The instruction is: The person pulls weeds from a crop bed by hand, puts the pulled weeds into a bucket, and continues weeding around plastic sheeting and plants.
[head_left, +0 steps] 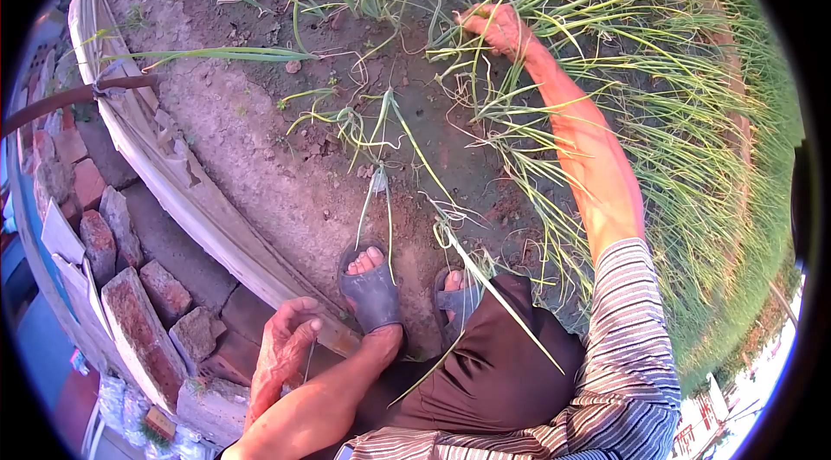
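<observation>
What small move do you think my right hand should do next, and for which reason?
Perhaps your right hand should gently part the green leaves beside it, to show where they meet the soil. Leaves crowd around the hand, and whether it grips any is hard to tell.

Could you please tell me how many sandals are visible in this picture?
2. The left sandal is below and slightly left of the picture's middle; the right sandal is beside it, partly hidden by the dark trousers. I see no others.
</observation>
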Motion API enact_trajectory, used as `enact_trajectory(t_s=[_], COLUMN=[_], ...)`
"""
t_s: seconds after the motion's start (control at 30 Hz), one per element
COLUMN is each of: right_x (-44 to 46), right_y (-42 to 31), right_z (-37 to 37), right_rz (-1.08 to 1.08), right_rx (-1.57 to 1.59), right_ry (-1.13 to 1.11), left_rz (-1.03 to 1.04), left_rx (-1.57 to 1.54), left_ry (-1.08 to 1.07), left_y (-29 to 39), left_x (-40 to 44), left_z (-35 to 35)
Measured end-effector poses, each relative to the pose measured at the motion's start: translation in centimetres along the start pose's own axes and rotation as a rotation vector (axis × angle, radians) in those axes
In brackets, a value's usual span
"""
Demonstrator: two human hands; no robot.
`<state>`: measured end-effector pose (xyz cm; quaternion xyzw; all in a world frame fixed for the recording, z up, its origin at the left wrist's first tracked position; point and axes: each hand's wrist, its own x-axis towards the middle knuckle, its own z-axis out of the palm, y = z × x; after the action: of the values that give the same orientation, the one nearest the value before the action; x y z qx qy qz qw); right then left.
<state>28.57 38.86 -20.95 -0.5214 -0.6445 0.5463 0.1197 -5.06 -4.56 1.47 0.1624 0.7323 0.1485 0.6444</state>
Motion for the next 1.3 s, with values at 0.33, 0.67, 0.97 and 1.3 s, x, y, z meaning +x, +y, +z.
enact_trajectory(t_s=[0.33, 0.67, 0.97, 1.3], right_x=[1.9, 2.0, -0.7, -7.8], right_y=[1.8, 4.5, 1.6, -15.5], right_z=[1.0, 5.0, 2.3, -7.4], right_rz=[-0.631, -0.623, -0.139, -0.168], right_rx=[-0.767, -0.962, 0.088, 0.704], right_ry=[0.026, -0.001, 0.208, 0.047], left_rz=[-0.016, -0.036, -0.022, 0.124], left_rx=[-0.02, -0.005, 0.027, 0.153], left_ry=[0.002, 0.007, -0.016, -0.078], left_y=[-0.3, 0.5, 1.0, 6.5], left_x=[-0.2, -0.2, -0.2, 2.2], left_z=[0.6, 0.9, 1.2, 2.0])
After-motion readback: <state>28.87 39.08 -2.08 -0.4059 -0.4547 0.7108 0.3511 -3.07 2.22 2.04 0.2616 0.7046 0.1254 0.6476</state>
